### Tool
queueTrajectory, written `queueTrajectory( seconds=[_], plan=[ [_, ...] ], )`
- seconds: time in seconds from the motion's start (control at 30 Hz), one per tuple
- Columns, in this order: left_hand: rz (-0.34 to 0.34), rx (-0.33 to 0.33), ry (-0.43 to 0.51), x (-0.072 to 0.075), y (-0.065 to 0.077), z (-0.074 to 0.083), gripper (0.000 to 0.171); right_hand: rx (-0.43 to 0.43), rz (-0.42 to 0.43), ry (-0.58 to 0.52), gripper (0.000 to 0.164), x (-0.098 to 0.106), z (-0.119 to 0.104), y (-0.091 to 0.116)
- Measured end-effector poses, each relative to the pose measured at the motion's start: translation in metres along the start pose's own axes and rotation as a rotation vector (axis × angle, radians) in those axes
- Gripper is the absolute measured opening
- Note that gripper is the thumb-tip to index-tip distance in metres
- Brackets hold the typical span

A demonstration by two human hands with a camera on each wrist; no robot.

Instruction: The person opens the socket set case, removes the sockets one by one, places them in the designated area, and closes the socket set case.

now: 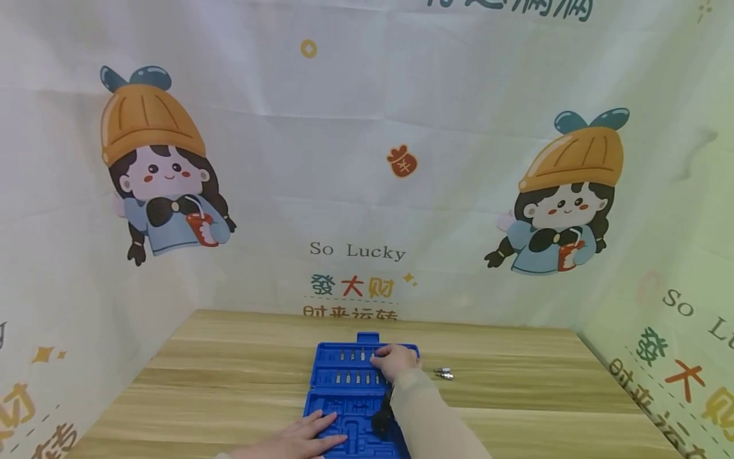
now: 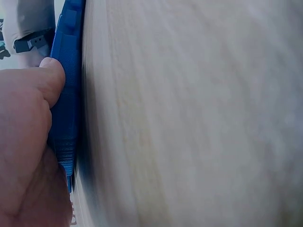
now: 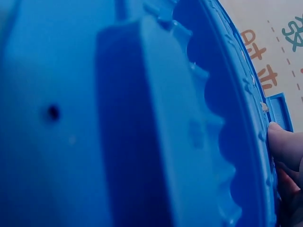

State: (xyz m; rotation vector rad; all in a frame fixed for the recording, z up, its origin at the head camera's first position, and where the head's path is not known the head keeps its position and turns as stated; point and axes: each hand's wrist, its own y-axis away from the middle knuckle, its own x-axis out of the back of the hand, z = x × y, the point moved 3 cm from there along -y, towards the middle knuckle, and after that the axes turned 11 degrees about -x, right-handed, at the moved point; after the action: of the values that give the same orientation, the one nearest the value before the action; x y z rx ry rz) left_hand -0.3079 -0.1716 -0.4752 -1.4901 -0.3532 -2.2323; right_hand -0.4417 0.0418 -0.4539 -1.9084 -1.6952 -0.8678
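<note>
An open blue case (image 1: 344,365) lies on a wooden table (image 1: 527,395), two rows of metal bits (image 1: 362,354) in its far half. The right hand (image 1: 398,362) bends over the far row; the left hand (image 1: 299,440) rests on the near half. Two loose metal pieces (image 1: 444,376) lie just beside the case.

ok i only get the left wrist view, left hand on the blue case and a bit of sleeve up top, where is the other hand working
Observer: The right hand is at the far half of the open blue case, toward its right side.
Operator: and what's in that far half
Observer: Two rows of small metal bits; the right hand hides part of them.
Operator: anything loose outside it
Observer: Yes, two metal pieces lie close together on the wooden table, right of the far half.
</note>
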Motion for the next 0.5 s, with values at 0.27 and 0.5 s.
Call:
queueTrajectory(
  seconds=[0.27, 0.5],
  plan=[
    [-0.002, -0.002, -0.056, -0.002, -0.001, 0.000, 0.055, -0.080, -0.018, 0.057, 0.018, -0.003, -0.003, -0.003],
    [0.011, 0.008, -0.006, -0.002, 0.000, 0.000, 0.055, -0.124, -0.025, 0.044, 0.013, -0.008, -0.001, -0.013]
  ],
)
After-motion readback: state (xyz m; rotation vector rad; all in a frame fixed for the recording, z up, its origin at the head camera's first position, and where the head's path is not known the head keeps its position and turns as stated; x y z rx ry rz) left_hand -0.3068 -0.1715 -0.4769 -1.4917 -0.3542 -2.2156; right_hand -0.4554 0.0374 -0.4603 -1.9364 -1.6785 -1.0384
